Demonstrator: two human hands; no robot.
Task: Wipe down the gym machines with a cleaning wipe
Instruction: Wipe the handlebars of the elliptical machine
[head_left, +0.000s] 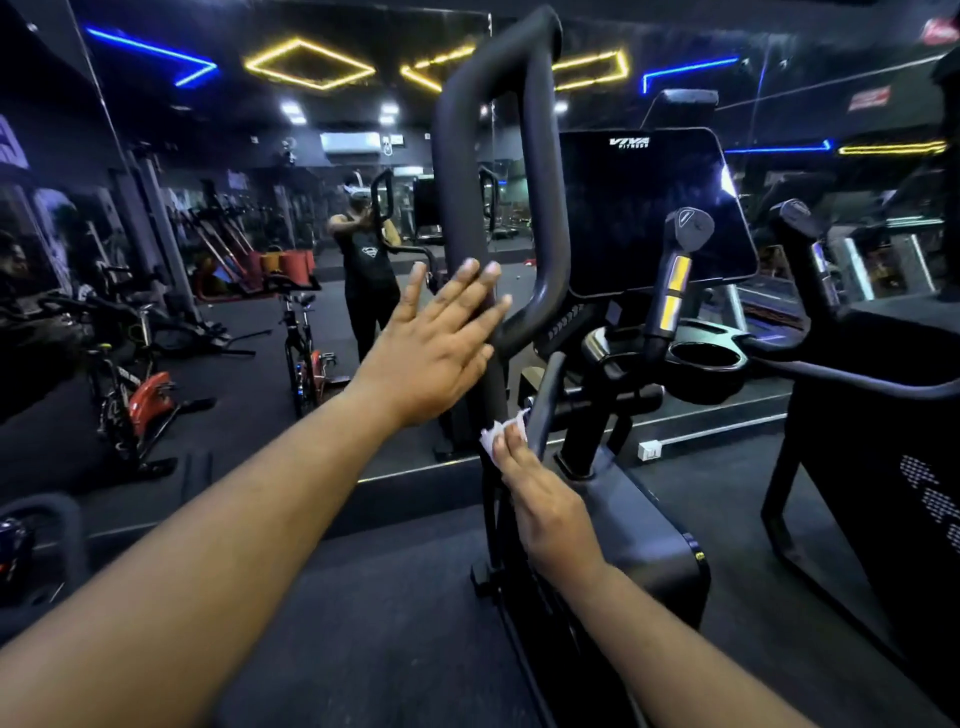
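A black elliptical machine stands in front of me, with a tall looped handlebar (498, 130) rising at the middle. My left hand (441, 338) lies flat against the lower part of that loop, fingers straight. Lower down, my right hand (540, 499) holds a small white cleaning wipe (493, 434) at its fingertips, pressed against a thinner black bar (545, 395) of the machine. The dark console screen (654, 208) sits to the right of the loop.
A second handle with yellow grips (675, 280) and cup holders (706, 358) are right of the loop. Another black machine (883, 441) stands at the far right. A wall mirror (260, 260) ahead reflects spin bikes (140, 395) and a person.
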